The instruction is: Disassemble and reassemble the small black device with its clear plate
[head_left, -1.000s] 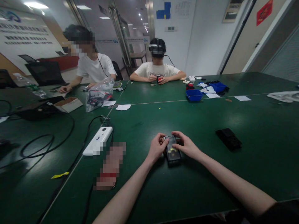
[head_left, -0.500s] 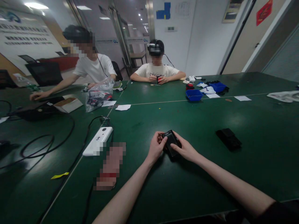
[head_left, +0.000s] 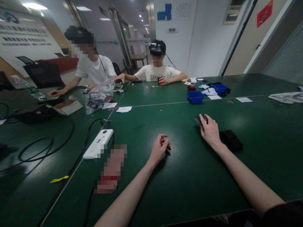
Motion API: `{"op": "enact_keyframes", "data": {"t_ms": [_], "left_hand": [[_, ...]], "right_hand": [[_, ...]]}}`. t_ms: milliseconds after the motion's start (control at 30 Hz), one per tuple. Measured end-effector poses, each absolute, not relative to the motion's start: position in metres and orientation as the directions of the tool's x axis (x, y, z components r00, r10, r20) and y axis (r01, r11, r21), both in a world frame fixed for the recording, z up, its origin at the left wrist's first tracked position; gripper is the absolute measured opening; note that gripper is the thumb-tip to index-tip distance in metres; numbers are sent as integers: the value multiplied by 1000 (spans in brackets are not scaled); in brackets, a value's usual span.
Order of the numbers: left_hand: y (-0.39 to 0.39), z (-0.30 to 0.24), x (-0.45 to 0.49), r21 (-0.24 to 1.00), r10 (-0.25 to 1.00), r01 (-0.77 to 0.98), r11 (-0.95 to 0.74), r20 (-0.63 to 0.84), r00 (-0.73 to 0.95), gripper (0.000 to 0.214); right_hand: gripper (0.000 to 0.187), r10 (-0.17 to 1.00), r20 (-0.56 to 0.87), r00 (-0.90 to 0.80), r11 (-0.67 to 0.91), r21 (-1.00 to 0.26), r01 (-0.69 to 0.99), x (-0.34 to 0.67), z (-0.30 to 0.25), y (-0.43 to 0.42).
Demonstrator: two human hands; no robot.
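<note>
My right hand [head_left: 210,130] grips a small black box-like device [head_left: 198,120] over the right-centre of the green table [head_left: 189,176]. The hand covers most of it, and only its far left end shows. My left hand [head_left: 161,148] rests near the middle with its fingers loosely curled and apart, holding nothing. Just right of my right wrist lies a flat black pouch [head_left: 231,139], apart from the device.
Left of my left arm are a white numbered power bank [head_left: 100,143], cables and a yellow strip [head_left: 59,179]. A plastic bag [head_left: 99,97] lies farther off. Blue trays [head_left: 196,96] stand at the back right. Two people sit across the table, one holding a dark red-and-black object.
The black device has left my left hand and moved right and away in my right hand. My left hand stays in place. The person opposite has reached one arm sideways.
</note>
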State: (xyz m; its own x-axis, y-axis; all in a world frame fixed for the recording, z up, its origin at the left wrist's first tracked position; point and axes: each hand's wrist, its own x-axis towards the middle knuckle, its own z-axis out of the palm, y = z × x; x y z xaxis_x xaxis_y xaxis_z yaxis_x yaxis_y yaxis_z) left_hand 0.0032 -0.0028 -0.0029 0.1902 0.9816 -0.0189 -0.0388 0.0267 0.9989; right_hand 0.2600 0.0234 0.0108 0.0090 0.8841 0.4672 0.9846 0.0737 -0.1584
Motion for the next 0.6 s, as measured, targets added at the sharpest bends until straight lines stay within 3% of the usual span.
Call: {"op": "enact_keyframes", "data": {"t_ms": [200, 600], "left_hand": [[-3, -4, 2, 1000, 977, -15, 17, -13, 214, 28], [-3, -4, 3, 1000, 973, 10, 5, -7, 229, 25]], "right_hand": [[42, 908, 414, 68, -66, -19, 998, 281, 6, 31], [37, 907, 421, 5, -61, 120, 991, 284, -2, 34]]}}
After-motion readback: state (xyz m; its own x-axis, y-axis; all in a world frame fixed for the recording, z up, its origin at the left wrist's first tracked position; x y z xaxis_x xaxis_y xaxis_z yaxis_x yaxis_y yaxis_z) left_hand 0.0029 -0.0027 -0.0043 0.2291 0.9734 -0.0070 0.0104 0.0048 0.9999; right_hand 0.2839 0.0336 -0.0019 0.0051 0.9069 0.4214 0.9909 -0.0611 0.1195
